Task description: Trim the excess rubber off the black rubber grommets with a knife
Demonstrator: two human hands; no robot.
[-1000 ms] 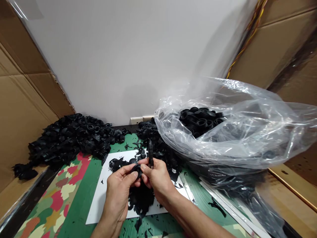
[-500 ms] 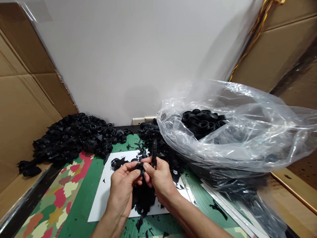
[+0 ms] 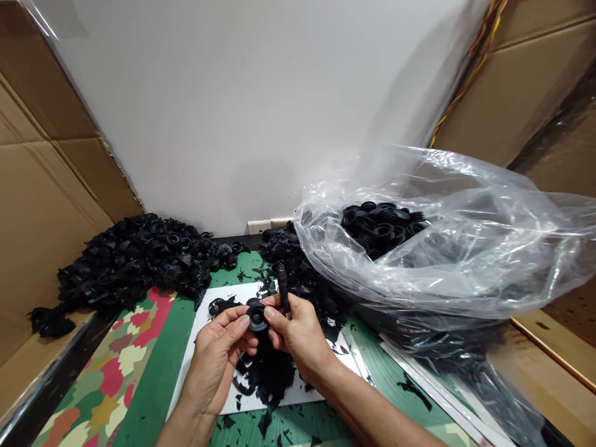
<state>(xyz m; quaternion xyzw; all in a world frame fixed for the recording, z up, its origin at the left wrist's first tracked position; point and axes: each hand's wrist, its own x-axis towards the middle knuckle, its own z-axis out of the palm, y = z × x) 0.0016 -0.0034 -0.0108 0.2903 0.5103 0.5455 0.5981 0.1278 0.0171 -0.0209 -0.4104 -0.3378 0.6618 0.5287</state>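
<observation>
A black rubber ring (image 3: 257,315) is being held up between the two hands, just above a white sheet (image 3: 307,391), with its round central hole turned toward the camera. It is pinched from the near left by the left hand (image 3: 215,360), thumb and fingertips pressed together on its rim, the other fingers curled beneath. From the other side, the rim is being gripped by the thumb and fingers of the right hand (image 3: 298,338). A slim black tool (image 3: 283,288) is also clasped in that hand, standing nearly upright with a slight tilt above the fingers; its exact kind cannot be told from this view.

Black rubber scraps (image 3: 267,372) are heaped on the sheet directly below the hands, and more are strewn across the green camouflage-patterned mat (image 3: 153,354) beneath it. Behind the sheet, a large pile of black rubber parts (image 3: 149,254) is banked along the wall on the left. To the right, a clear plastic bag (image 3: 475,273) is slumped open, with stacked black ribbed parts (image 3: 377,226) showing inside. Cardboard panels (image 3: 41,186) line the left side, and yellow and red wires (image 3: 470,74) are seen running along the upper right.
</observation>
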